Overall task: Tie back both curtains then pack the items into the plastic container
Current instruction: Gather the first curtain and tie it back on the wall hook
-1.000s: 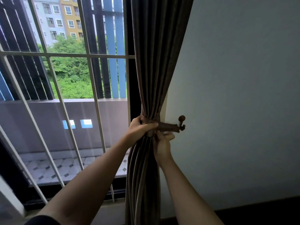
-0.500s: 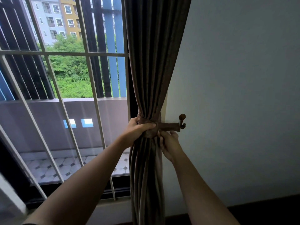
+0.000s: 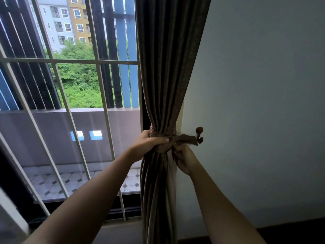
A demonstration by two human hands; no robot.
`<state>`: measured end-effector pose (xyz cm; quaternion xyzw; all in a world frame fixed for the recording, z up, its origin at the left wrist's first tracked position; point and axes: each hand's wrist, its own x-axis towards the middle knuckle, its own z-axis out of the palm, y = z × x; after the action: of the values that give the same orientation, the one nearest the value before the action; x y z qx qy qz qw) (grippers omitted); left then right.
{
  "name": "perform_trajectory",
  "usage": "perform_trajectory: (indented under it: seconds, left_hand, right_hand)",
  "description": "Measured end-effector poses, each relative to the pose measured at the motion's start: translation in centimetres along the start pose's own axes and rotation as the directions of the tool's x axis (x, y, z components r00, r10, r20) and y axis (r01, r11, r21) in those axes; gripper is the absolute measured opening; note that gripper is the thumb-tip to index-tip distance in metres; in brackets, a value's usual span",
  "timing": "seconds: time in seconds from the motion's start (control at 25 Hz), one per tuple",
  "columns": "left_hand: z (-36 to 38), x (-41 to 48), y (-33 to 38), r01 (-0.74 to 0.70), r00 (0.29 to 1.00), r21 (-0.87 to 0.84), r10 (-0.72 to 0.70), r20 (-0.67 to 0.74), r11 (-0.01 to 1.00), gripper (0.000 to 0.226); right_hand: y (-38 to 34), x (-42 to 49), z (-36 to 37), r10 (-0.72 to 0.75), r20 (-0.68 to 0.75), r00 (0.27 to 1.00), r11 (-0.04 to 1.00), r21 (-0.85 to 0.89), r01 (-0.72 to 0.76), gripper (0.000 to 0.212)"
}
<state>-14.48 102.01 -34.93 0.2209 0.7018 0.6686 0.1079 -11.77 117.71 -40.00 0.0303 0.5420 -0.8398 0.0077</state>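
A dark brown curtain [image 3: 167,67] hangs gathered at the right side of the window. A brown tieback band [image 3: 184,138] wraps its waist and runs right to a brown hook [image 3: 199,132] on the wall. My left hand [image 3: 150,142] grips the bunched curtain and band from the left. Just below the band, my right hand [image 3: 184,159] holds the curtain's right edge, its fingertips curled up against the band. The plastic container and the items are out of view.
A white metal grille [image 3: 70,61] covers the window on the left, with a tiled balcony [image 3: 66,180] beyond. A pale wall [image 3: 263,103] fills the right side. Dark skirting [image 3: 290,231] runs along the wall's foot.
My right hand has slid a little lower and right along the curtain edge below the band. The left hand keeps its grip. The view has shifted slightly.
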Motion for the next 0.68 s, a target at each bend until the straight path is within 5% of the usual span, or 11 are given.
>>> perform_trajectory:
  seconds: [0.08,0.2,0.28,0.4,0.52,0.68]
  left_hand:
    - [-0.1,0.0,0.0,0.0,1.0,-0.002,0.0,-0.001,1.0,0.015]
    - [-0.2,0.1,0.0,0.012,1.0,0.015,-0.012,-0.002,1.0,0.015]
    - [-0.2,0.2,-0.1,0.003,1.0,0.015,-0.003,0.003,1.0,0.017]
    - [-0.1,0.2,0.0,-0.013,0.999,0.02,0.014,-0.035,1.0,0.017]
    - [0.2,0.2,0.2,-0.03,0.998,0.028,0.031,-0.061,0.999,0.017]
    - [0.5,-0.5,0.2,-0.047,0.998,0.034,0.048,-0.04,0.998,0.017]
  right_hand:
    - [0.6,0.4,-0.2,-0.044,0.109,0.993,0.996,0.083,0.035,0.021]
    - [0.7,1.2,-1.0,-0.033,0.252,0.967,0.995,0.104,0.006,0.062]
    - [0.3,1.5,-1.6,0.006,0.267,0.964,0.997,0.067,-0.025,0.055]
    - [-1.1,1.5,-1.9,-0.042,0.207,0.977,0.972,-0.218,0.088,0.026]
    - [-2.8,1.0,-1.6,-0.091,0.203,0.975,0.821,-0.538,0.188,0.026]
    - [-3.4,0.2,-1.9,-0.101,0.161,0.982,0.667,-0.721,0.187,0.023]
